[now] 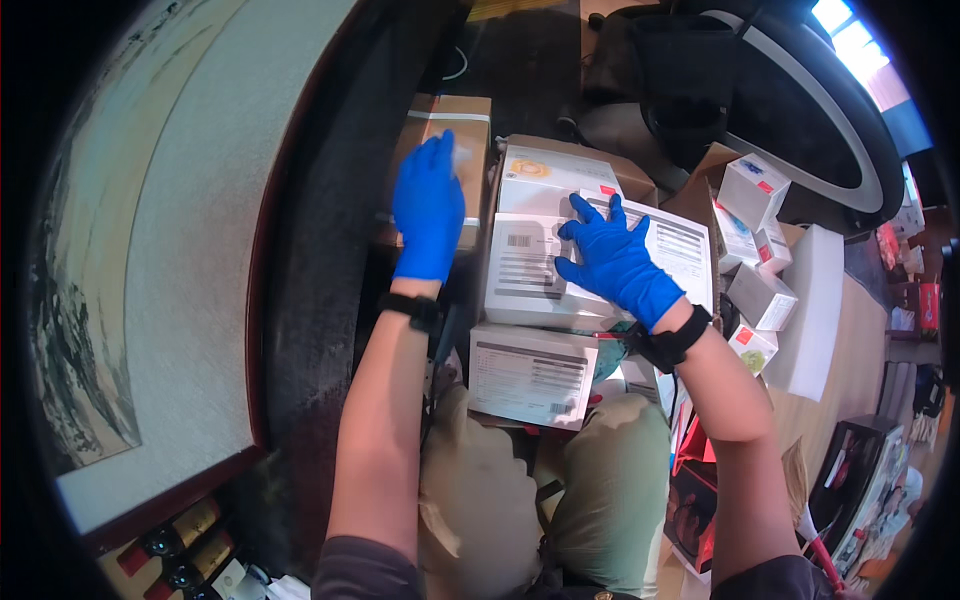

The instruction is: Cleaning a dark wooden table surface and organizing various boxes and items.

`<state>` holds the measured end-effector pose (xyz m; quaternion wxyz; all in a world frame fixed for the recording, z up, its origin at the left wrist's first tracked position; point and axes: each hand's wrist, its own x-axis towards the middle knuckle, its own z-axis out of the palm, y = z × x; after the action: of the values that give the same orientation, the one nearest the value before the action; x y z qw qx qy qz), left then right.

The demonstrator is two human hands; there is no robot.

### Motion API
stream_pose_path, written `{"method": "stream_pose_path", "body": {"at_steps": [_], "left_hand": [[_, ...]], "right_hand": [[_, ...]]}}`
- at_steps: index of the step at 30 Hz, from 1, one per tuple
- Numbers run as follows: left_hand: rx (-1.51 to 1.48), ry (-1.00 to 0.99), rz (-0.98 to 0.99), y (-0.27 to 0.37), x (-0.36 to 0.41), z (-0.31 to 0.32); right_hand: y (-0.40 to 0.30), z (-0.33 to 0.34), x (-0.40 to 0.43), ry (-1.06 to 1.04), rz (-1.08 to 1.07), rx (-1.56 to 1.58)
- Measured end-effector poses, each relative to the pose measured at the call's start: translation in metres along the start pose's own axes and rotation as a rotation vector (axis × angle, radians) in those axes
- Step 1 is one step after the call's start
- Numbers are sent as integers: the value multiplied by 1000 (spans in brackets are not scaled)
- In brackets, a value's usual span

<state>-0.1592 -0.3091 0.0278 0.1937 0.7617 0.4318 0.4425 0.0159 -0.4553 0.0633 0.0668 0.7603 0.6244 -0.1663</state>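
Observation:
My left hand [431, 202], in a blue glove, lies over a strapped cardboard box [474, 124], fingers close together. A pale, crumpled piece of cloth or tissue [463, 155] shows by its fingertips, apparently held under them; the palm side is hidden. Fingers spread, my right hand [611, 255] rests on white printed cartons, holding nothing. Beneath it are a carton with a barcode [525, 262] and another with a printed table [679, 240]. Behind them sits a white carton with an orange picture [559, 169]. Nearer my knees stands one more white carton [529, 371].
Small white boxes [757, 187] are piled to the right in an open cardboard box [701, 176], beside a white foam slab [814, 315]. A framed picture [202, 225] borders the left. Bottles [180, 532] lie at lower left; a brush [802, 510] is at lower right.

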Motion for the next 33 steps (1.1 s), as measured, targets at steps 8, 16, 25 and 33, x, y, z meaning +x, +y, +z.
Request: {"method": "stream_pose_path", "body": {"at_steps": [8,16,25,33], "left_hand": [[519,-572,64,-64,-38,49],[582,-643,141,-102,59,107],[492,-573,136,-98,80,124],[293,-467,165,-72,-5,67]], "right_hand": [[-13,-48,39,-44,-122,140],[-74,-8,96,-181,-74,-17],[-40,32,127,4,-106,74],[12,12,108,-158,-121,-138]]}}
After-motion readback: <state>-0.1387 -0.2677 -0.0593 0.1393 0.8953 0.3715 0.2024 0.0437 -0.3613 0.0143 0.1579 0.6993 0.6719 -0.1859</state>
